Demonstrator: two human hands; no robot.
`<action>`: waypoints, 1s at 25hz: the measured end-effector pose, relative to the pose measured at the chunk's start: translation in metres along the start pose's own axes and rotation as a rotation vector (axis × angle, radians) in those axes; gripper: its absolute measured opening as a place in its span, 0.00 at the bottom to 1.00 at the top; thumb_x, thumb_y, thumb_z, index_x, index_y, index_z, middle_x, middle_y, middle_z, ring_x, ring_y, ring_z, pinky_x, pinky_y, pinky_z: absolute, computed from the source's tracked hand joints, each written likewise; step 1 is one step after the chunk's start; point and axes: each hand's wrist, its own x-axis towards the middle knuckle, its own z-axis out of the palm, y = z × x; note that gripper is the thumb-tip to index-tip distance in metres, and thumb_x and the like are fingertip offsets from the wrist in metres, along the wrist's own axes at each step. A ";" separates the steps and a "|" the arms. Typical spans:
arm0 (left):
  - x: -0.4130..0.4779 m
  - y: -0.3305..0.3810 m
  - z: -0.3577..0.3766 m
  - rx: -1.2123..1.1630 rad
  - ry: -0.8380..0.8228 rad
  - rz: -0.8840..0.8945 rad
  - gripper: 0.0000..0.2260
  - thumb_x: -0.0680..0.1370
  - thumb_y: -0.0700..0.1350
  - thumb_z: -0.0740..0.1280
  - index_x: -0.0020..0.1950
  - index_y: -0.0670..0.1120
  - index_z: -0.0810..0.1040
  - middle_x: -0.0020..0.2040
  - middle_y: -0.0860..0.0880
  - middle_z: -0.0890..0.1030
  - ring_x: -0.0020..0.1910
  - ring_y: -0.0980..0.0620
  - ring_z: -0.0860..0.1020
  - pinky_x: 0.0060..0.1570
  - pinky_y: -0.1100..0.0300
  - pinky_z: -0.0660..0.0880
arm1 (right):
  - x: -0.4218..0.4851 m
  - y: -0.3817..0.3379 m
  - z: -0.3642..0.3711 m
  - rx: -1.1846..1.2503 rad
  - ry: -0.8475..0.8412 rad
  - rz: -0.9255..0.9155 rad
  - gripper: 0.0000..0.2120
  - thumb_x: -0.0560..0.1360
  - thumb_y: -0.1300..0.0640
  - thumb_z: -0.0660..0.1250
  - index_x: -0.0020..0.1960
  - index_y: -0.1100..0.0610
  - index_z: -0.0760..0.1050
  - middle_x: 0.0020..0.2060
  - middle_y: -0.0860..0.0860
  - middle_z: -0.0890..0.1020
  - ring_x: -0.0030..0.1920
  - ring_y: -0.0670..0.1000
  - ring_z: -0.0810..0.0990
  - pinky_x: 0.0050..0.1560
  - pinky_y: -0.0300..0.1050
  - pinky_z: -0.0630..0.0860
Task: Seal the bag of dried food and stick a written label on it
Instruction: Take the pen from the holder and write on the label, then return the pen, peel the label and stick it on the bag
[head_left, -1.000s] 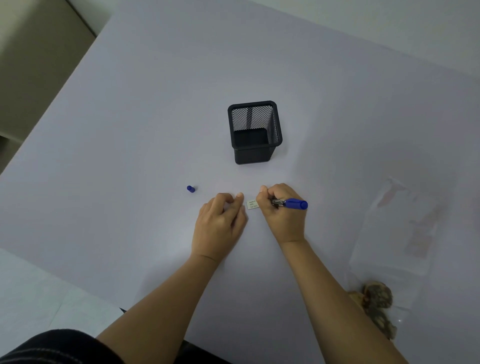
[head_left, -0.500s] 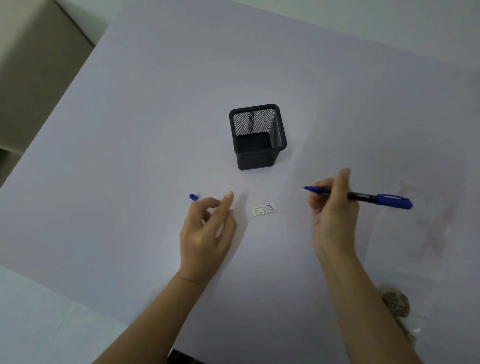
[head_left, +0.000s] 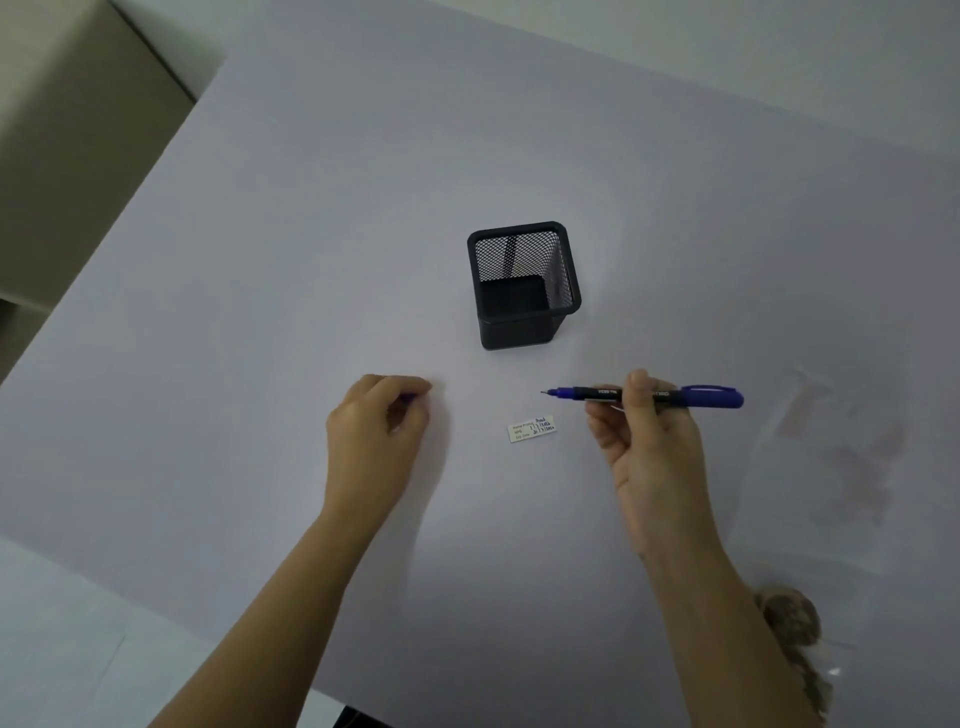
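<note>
A small white label (head_left: 532, 429) with blue handwriting lies flat on the pale table (head_left: 311, 260) between my hands. My right hand (head_left: 649, 452) is to its right and grips a blue pen (head_left: 675, 397), uncapped, with the tip pointing left. To the label's left, my left hand (head_left: 376, 431) has thumb and fingers pinched on the small blue pen cap (head_left: 409, 399), which is mostly hidden. At the right edge lies a clear plastic bag (head_left: 841, 457), with brown dried food (head_left: 789, 618) at its near end, partly behind my right forearm.
A black mesh pen holder (head_left: 522, 286) stands upright just beyond the label. The table's left edge runs diagonally past a beige floor area (head_left: 67, 156). A lighter surface (head_left: 78, 649) shows at the near left.
Both hands left the label after writing. My left hand moved left and closed on the pen cap. My right hand pulled the pen away to the right and holds it level.
</note>
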 end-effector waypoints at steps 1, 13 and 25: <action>-0.003 0.013 0.000 -0.234 -0.056 -0.148 0.07 0.76 0.38 0.66 0.48 0.47 0.82 0.46 0.52 0.83 0.44 0.54 0.80 0.47 0.71 0.74 | -0.001 0.000 0.001 0.004 -0.009 -0.005 0.05 0.77 0.55 0.60 0.44 0.56 0.71 0.29 0.46 0.82 0.34 0.43 0.82 0.36 0.32 0.78; -0.019 0.071 -0.012 -0.676 -0.365 -0.267 0.04 0.74 0.40 0.68 0.44 0.47 0.82 0.35 0.50 0.84 0.35 0.56 0.82 0.39 0.67 0.78 | -0.013 0.004 0.011 -0.103 -0.130 -0.040 0.15 0.66 0.49 0.64 0.47 0.58 0.72 0.31 0.45 0.82 0.35 0.43 0.82 0.38 0.33 0.78; -0.020 0.083 -0.014 -0.824 -0.287 -0.256 0.05 0.73 0.39 0.68 0.43 0.46 0.83 0.34 0.48 0.83 0.34 0.56 0.80 0.40 0.66 0.79 | -0.010 -0.022 0.014 -0.165 -0.234 -0.264 0.13 0.70 0.47 0.62 0.53 0.48 0.68 0.43 0.43 0.83 0.47 0.42 0.81 0.48 0.35 0.77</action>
